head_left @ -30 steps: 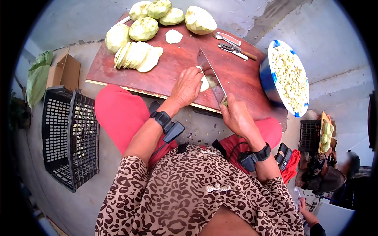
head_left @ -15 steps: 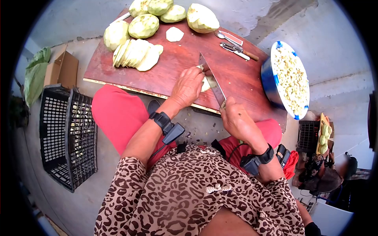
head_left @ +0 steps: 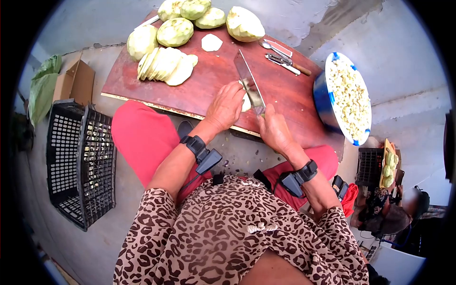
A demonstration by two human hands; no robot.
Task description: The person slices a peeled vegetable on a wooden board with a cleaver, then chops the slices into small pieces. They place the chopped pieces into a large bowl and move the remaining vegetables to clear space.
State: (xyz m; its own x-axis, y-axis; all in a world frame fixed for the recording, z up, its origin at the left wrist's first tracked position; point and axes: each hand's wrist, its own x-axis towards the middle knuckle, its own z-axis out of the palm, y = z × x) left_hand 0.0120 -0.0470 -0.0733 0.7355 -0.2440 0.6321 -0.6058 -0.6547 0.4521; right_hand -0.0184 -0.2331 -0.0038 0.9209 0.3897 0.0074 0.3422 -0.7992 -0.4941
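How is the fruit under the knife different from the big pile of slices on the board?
The piece under the cleaver is small and mostly hidden by the left hand; the slices are a wide, fanned row lying untouched. The piece sits near the board's front edge, the slices farther back. Both are pale yellow-green.

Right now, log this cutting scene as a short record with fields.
Left hand: presses a pale vegetable piece onto the red board.
Right hand: grips the cleaver, blade beside the left fingers.
Cut slices: fanned stack on the board's left part.
Peeled whole vegetables: clustered at the board's far edge.
Blue-rimmed bowl: right of the board, full of small pale pieces.
Black crates: on the floor, left.
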